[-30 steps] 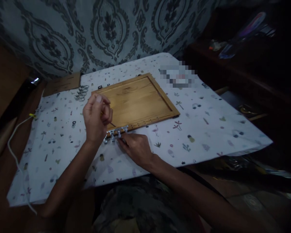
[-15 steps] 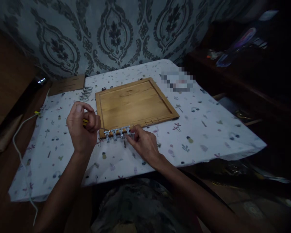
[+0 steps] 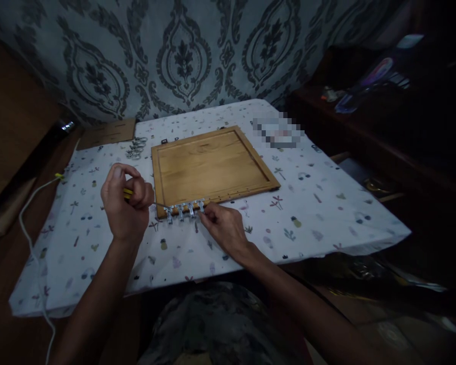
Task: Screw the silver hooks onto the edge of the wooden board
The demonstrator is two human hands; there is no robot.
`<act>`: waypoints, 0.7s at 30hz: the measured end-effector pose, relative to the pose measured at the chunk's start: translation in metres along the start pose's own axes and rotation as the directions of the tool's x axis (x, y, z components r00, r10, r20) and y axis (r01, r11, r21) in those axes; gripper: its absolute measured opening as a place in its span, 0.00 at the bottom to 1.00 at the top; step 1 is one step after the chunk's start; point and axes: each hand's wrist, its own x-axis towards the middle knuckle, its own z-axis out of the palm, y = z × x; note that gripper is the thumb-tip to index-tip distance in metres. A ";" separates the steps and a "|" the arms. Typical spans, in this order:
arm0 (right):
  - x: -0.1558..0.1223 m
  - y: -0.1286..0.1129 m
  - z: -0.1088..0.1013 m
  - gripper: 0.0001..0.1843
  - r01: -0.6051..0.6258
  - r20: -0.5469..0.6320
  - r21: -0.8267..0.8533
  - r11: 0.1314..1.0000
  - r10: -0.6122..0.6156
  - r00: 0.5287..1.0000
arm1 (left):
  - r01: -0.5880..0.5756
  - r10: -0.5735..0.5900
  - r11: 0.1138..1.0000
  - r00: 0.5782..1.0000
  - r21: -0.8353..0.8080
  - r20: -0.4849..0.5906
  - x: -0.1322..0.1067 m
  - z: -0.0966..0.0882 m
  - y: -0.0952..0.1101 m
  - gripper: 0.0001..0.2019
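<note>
Wooden and framed, the panel (image 3: pixel 212 165) is lying flat on a patterned white tablecloth (image 3: pixel 307 223). Four silver clips (image 3: pixel 181 211) are sitting in a row along its near edge, towards the left corner. The left hand (image 3: pixel 127 203) is clenching a yellow-handled tool (image 3: pixel 128 193) just left of the panel; its fingers are hiding most of the handle, and the thin shaft is pointing at the leftmost clip. Contact at the tip cannot be confirmed. The right hand (image 3: pixel 223 223) is curling its fingers close against the rightmost clip; whether they are gripping or merely touching cannot be told.

Surroundings: a small heap of metal pieces (image 3: pixel 135 148) is lying beyond the panel's far left corner, just beside a cardboard sheet (image 3: pixel 108 133). A pixelated object (image 3: pixel 279 130), unidentifiable, is lying right of the far right corner. A white cable (image 3: pixel 32 238) is running down the table's left side. Dark furniture (image 3: pixel 311 109) is flanking the right side, bearing a blurred clear container (image 3: pixel 368 81). A patterned wall (image 3: pixel 228 56) is rising behind.
</note>
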 end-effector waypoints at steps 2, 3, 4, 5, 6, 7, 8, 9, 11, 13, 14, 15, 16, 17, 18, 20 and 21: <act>0.000 -0.001 0.000 0.11 -0.016 0.019 0.001 1.000 0.016 1.000 | 0.005 -0.005 1.000 1.000 -0.030 0.022 0.001 0.007 -0.002 0.13; 0.001 -0.001 0.000 0.11 -0.029 0.032 0.000 1.000 0.029 0.999 | 0.005 -0.003 0.999 0.999 -0.044 0.038 0.001 0.011 -0.003 0.14; 0.001 -0.002 -0.001 0.10 -0.041 0.048 0.000 0.999 0.041 0.998 | 0.002 0.001 0.998 0.998 -0.056 0.055 0.000 0.016 -0.006 0.14; 0.001 -0.002 -0.002 0.09 -0.054 0.064 0.000 0.999 0.054 0.996 | 0.002 0.002 0.998 0.997 -0.062 0.072 0.000 0.021 -0.008 0.15; 0.002 -0.003 -0.003 0.08 -0.068 0.082 0.000 0.998 0.068 0.994 | 0.003 0.002 0.998 0.996 -0.065 0.086 -0.001 0.025 -0.011 0.15; 0.002 -0.004 -0.004 0.07 -0.080 0.099 0.002 0.997 0.080 0.992 | 0.004 0.002 0.998 0.995 -0.067 0.097 -0.001 0.030 -0.013 0.15; 0.002 -0.004 -0.005 0.07 -0.092 0.111 0.007 0.996 0.091 0.990 | 0.006 0.001 0.998 0.994 -0.065 0.107 -0.002 0.033 -0.015 0.15; 0.003 -0.005 -0.006 0.06 -0.104 0.118 0.015 0.994 0.102 0.988 | 0.003 0.004 0.998 0.994 -0.060 0.113 -0.003 0.036 -0.016 0.15; 0.002 -0.007 -0.009 0.06 -0.128 0.106 0.040 0.991 0.123 0.987 | -0.012 0.017 0.999 0.993 -0.039 0.121 -0.005 0.037 -0.016 0.15; 0.001 -0.009 -0.010 0.08 -0.151 0.087 0.066 0.986 0.145 0.986 | -0.048 0.047 0.999 0.992 0.000 0.116 -0.004 0.034 -0.015 0.15; 0.001 -0.009 -0.010 0.09 -0.167 0.065 0.076 0.983 0.162 0.985 | -0.074 0.072 0.997 0.991 0.017 0.111 -0.003 0.032 -0.014 0.14; 0.001 -0.009 -0.008 0.09 -0.177 0.037 0.080 0.981 0.175 0.984 | -0.092 0.088 0.995 0.992 0.040 0.094 -0.001 0.028 -0.013 0.15; 0.001 -0.009 -0.007 0.09 -0.178 0.013 0.085 0.980 0.177 0.984 | -0.113 0.108 0.991 0.991 0.065 0.077 0.002 0.024 -0.012 0.15; 0.001 -0.008 -0.005 0.09 -0.167 0.002 0.093 0.982 0.167 0.986 | -0.121 0.117 0.989 0.992 0.082 0.046 0.006 0.020 -0.011 0.14; 0.001 -0.007 -0.004 0.09 -0.157 -0.017 0.106 0.982 0.160 0.987 | -0.124 0.123 0.986 0.992 0.108 0.012 0.009 0.015 -0.010 0.13; 0.001 -0.005 -0.002 0.09 -0.135 -0.048 0.143 0.980 0.144 0.988 | -0.147 0.155 0.978 0.987 0.149 -0.047 0.016 0.005 -0.009 0.11; 0.001 -0.004 -0.001 0.10 -0.120 -0.060 0.160 0.980 0.131 0.990 | -0.148 0.162 0.974 0.984 0.172 -0.075 0.019 -0.001 -0.009 0.10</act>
